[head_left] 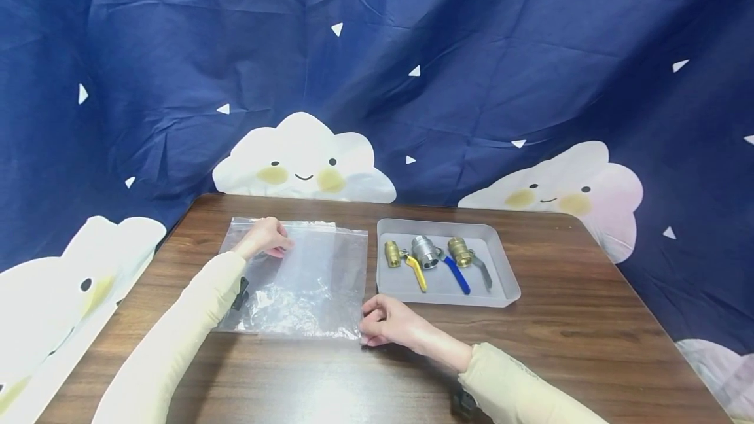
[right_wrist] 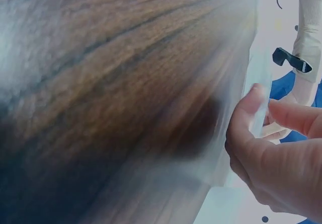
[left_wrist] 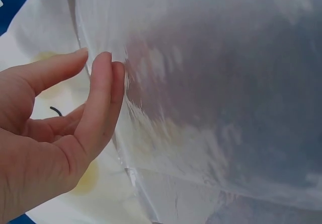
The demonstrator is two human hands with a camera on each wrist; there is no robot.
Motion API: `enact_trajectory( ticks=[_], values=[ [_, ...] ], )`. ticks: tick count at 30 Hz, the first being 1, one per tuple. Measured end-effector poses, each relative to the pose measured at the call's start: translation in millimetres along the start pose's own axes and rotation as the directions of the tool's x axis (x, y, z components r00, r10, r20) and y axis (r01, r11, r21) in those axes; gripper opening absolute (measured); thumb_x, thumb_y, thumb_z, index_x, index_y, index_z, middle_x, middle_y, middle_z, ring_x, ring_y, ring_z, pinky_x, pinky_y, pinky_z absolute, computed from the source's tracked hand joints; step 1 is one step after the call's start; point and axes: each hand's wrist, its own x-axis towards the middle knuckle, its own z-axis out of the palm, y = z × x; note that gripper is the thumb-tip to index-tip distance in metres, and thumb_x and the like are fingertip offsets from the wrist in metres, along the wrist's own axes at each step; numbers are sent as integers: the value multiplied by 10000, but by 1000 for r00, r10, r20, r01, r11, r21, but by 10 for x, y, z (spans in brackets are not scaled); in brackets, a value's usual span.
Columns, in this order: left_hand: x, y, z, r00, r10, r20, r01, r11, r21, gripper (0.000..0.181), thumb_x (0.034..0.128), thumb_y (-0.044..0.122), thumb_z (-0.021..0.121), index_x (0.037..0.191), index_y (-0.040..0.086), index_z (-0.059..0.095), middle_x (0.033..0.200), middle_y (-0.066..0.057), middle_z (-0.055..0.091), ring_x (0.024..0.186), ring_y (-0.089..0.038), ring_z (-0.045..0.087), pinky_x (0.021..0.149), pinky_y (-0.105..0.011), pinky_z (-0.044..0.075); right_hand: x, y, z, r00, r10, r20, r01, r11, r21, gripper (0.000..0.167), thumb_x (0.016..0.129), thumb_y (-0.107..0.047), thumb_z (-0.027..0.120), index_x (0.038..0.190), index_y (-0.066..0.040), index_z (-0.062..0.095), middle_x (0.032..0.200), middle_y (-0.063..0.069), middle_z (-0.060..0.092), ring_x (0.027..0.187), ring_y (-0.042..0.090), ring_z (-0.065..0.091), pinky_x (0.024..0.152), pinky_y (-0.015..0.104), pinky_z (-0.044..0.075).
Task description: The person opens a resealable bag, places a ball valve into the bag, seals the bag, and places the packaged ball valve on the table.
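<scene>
A clear plastic bag (head_left: 312, 280) lies flat on the table, its zip strip along the far edge. Over its upper left part is the left hand (head_left: 268, 239), fingers loosely bent; in the left wrist view this hand (left_wrist: 65, 118) has thumb and fingers apart beside the film (left_wrist: 211, 93), holding nothing visible. At the bag's near right corner the right hand (head_left: 391, 326) pinches the edge; the right wrist view shows this hand (right_wrist: 276, 148) with thumb and finger at the plastic edge.
Right of the bag stands a translucent tray (head_left: 508, 273) holding a brass valve with yellow lever (head_left: 416, 273), a silver valve with blue lever (head_left: 456, 273) and a brass valve with grey lever (head_left: 459, 251). The wooden table (head_left: 559, 319) stands before a blue cloth (head_left: 471, 18) with clouds.
</scene>
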Motion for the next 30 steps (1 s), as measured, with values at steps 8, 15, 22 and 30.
enact_trajectory(
  ticks=[8, 15, 22, 30],
  values=[
    [5, 38, 7, 1000, 15, 9, -16, 1000, 25, 163, 894, 109, 674, 865, -51, 658, 714, -50, 623, 579, -91, 684, 646, -261, 618, -22, -16, -1, 1000, 1, 5, -1, 1000, -7, 367, 870, 64, 636, 1198, 119, 480, 799, 45, 651, 642, 63, 627, 611, 161, 551],
    [28, 70, 56, 999, 40, -1, -40, 998, 49, 333, 851, 67, 691, 590, 129, 493, 524, 79, 451, 502, -43, 618, 611, -239, 608, -14, 23, 10, 1000, 4, 17, -4, 1000, -28, 345, 869, 56, 649, 1180, 105, 508, 766, 19, 650, 629, 57, 631, 615, 180, 565],
    [34, 47, 80, 999, 29, -38, -25, 995, 101, 233, 791, 74, 760, 868, -24, 563, 722, -52, 617, 542, -64, 642, 605, -237, 598, -26, 17, 29, 1000, -1, 17, 1, 999, -41, 336, 865, 54, 649, 1172, 100, 520, 788, 57, 671, 622, 62, 631, 616, 198, 577],
    [42, 1, 74, 1000, 17, 11, -17, 1000, 10, 525, 793, 3, 657, 1251, -177, 475, 1011, -222, 639, 617, -83, 636, 640, -233, 603, -45, 34, 7, 1000, 1, 22, 0, 999, -39, 323, 876, 24, 583, 1178, 112, 511, 768, 24, 647, 624, 61, 629, 616, 186, 571]
  ],
)
